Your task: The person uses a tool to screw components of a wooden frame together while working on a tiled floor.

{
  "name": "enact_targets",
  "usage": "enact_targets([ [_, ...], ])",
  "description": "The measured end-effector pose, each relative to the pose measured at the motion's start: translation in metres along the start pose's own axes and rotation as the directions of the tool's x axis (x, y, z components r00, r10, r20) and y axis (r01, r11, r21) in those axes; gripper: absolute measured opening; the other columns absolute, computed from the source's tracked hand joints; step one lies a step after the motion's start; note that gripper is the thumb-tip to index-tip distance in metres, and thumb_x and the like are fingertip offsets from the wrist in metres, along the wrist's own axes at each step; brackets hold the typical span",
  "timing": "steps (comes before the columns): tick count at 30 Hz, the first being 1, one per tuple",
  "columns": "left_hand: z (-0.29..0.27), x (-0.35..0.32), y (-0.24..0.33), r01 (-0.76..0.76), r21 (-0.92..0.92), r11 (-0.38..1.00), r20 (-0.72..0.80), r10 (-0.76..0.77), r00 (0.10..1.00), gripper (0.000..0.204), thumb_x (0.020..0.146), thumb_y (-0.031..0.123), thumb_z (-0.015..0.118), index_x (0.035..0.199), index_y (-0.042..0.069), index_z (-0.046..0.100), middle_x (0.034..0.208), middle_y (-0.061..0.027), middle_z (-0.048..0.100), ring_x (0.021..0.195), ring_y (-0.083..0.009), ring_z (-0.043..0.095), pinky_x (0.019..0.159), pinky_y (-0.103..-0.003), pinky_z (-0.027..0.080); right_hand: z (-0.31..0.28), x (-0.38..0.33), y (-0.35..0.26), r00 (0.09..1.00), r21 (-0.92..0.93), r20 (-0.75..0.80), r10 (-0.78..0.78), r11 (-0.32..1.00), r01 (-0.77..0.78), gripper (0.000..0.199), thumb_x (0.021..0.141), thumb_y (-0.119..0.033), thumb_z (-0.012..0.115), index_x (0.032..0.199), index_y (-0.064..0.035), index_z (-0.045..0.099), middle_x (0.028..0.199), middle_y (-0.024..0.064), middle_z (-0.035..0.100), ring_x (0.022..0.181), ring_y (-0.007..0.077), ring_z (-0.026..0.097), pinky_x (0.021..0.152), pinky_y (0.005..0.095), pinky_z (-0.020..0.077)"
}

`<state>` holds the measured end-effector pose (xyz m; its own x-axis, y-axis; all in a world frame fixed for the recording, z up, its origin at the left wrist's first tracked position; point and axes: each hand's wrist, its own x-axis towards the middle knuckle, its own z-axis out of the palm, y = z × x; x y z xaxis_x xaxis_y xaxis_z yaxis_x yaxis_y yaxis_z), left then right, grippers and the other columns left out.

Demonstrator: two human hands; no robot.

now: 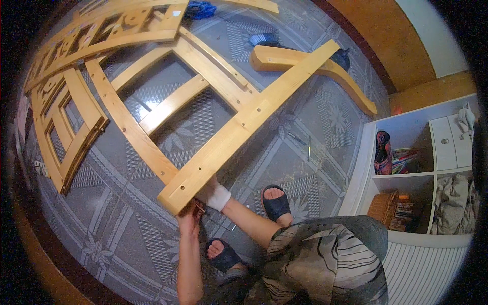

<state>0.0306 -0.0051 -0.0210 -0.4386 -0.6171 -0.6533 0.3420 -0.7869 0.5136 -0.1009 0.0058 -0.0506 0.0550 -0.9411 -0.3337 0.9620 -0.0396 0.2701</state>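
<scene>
A wooden frame (157, 112) of light varnished boards stands over the patterned floor, its long straight post (249, 122) slanting across the middle. My left hand (188, 219) is at the post's near end, fingers curled beside a small reddish-brown thing too unclear to name. Just right of it, my right hand (207, 190) reaches to the underside of the post; a white cuff or wrap (219, 197) covers its wrist. The post hides most of its fingers. Below the hands, a thin bent metal rod like a hex key (231, 227) lies on the floor.
Slatted wooden panels (112, 35) lie at far left, another panel (68, 127) below them. A curved wooden piece (305, 61) lies beyond the post. A screwdriver (309, 148) rests on the floor. White shelving (401, 178) stands at right. My sandalled feet (277, 201) are close by.
</scene>
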Motion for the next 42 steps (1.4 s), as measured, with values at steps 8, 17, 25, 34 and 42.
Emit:
enact_targets([
  [8, -0.008, -0.001, -0.01, -0.007, -0.183, 0.983, -0.051, -0.002, 0.999, 0.022, 0.077, 0.008, 0.055, 0.097, 0.004, 0.046, 0.084, -0.0069, 0.052, 0.074, -0.0176, 0.053, 0.06, -0.027, 0.045, -0.018, 0.006, 0.004, 0.999, -0.132, 0.032, -0.031, 0.991, 0.035, 0.053, 0.084, -0.04, 0.027, 0.127, -0.0109, 0.02, 0.132, 0.0083, 0.02, 0.12, 0.0247, 0.02, 0.097, 0.0438, 0.0229],
  [17, -0.026, -0.004, -0.011, -0.192, 0.086, 0.978, -0.154, 0.204, 0.967, 0.016, 0.077, 0.004, 0.052, 0.092, 0.001, 0.049, 0.078, -0.0085, 0.054, 0.062, -0.0176, 0.053, 0.054, -0.027, 0.045, 0.0, 0.005, 0.031, 0.991, -0.117, -0.135, -0.016, 0.993, 0.001, 0.051, 0.082, -0.043, 0.034, 0.122, -0.0116, 0.032, 0.123, 0.007, 0.037, 0.112, 0.0253, 0.035, 0.095, 0.04, 0.0285],
  [25, 0.002, 0.001, -0.013, -0.01, -0.124, 0.992, -0.02, 0.007, 1.0, 0.017, 0.079, 0.007, 0.051, 0.094, 0.0, 0.05, 0.079, -0.0089, 0.055, 0.065, -0.0191, 0.055, 0.056, -0.026, 0.047, -0.02, 0.006, -0.007, 0.997, -0.27, -0.019, -0.077, 0.96, 0.069, 0.048, 0.085, -0.04, 0.03, 0.123, -0.01, 0.031, 0.123, 0.0093, 0.037, 0.112, 0.0252, 0.035, 0.096, 0.0391, 0.0275],
  [34, -0.014, -0.012, -0.002, -0.23, 0.161, 0.96, -0.177, 0.258, 0.95, 0.016, 0.078, 0.007, 0.053, 0.092, 0.002, 0.049, 0.077, -0.0064, 0.052, 0.065, -0.0154, 0.052, 0.049, -0.026, 0.042, -0.025, 0.005, 0.025, 0.992, -0.65, 0.051, -0.116, 0.751, 0.121, 0.045, 0.087, -0.035, 0.029, 0.123, -0.0093, 0.031, 0.124, 0.0093, 0.035, 0.113, 0.0249, 0.034, 0.096, 0.0386, 0.0281],
  [42, -0.014, -0.012, 0.004, 0.067, -0.151, 0.986, -0.171, -0.093, 0.981, 0.017, 0.078, 0.007, 0.052, 0.094, 0.002, 0.049, 0.078, -0.0073, 0.054, 0.064, -0.0159, 0.052, 0.048, -0.025, 0.042, -0.015, 0.005, 0.025, 0.999, -0.054, -0.043, -0.031, 0.998, 0.029, 0.041, 0.088, -0.031, 0.024, 0.122, -0.0089, 0.031, 0.125, 0.0086, 0.035, 0.115, 0.0254, 0.033, 0.097, 0.0398, 0.0255],
])
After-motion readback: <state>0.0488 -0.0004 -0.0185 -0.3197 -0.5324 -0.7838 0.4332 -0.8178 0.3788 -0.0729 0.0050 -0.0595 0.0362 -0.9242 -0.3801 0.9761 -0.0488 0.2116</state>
